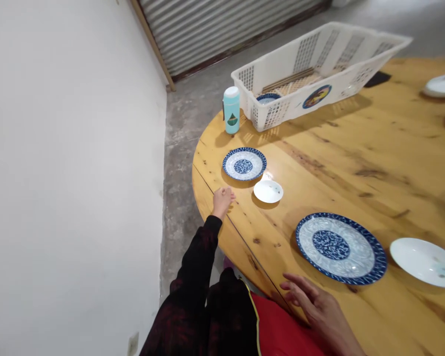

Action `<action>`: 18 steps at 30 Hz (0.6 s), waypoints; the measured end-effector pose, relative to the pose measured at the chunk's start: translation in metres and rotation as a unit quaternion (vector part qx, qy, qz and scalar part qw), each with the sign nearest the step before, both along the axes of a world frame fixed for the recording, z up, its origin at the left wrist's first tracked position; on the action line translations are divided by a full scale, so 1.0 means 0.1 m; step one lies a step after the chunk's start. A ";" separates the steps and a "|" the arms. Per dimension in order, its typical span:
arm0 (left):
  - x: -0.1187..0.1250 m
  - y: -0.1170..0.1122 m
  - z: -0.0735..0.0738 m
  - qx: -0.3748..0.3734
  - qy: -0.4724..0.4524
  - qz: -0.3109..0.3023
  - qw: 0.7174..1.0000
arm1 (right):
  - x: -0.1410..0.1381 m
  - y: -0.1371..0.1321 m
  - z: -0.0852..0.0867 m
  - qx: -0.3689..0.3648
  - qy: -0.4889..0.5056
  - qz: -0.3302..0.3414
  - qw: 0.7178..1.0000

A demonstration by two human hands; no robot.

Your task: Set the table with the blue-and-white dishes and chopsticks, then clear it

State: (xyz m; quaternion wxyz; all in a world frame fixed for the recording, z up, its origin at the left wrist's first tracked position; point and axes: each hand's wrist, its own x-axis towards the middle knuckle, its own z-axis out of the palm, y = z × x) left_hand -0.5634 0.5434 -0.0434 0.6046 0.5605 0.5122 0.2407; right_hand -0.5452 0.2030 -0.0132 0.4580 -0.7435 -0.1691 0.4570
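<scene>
My left hand (223,200) rests on the near edge of the round wooden table (356,153), fingers curled loosely with nothing seen in them, just below a small blue-patterned plate (244,163) and a small white saucer (268,191). Lower down, my right hand (315,304) lies flat on the table edge with fingers spread, holding nothing. It is just short of a large blue-patterned plate (340,246). A white dish (424,261) sits to that plate's right.
A white plastic basket (319,54) with chopsticks and dishes inside stands at the back. A teal bottle (231,110) is beside it. Another white plate (443,84) is at the far right. A white wall is on the left, with concrete floor between.
</scene>
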 end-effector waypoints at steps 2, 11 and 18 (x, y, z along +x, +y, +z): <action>0.16 0.26 -0.09 -0.009 -0.007 -0.009 1.000 | -0.10 0.15 0.05 -0.013 0.007 -0.035 0.999; 0.64 0.96 -0.40 -0.046 0.018 -0.056 0.997 | -0.35 0.41 -0.07 -0.058 0.016 -0.152 0.987; 0.73 1.10 -0.27 -0.017 0.048 -0.063 0.997 | -0.34 0.64 0.02 -0.057 -0.029 -0.150 0.987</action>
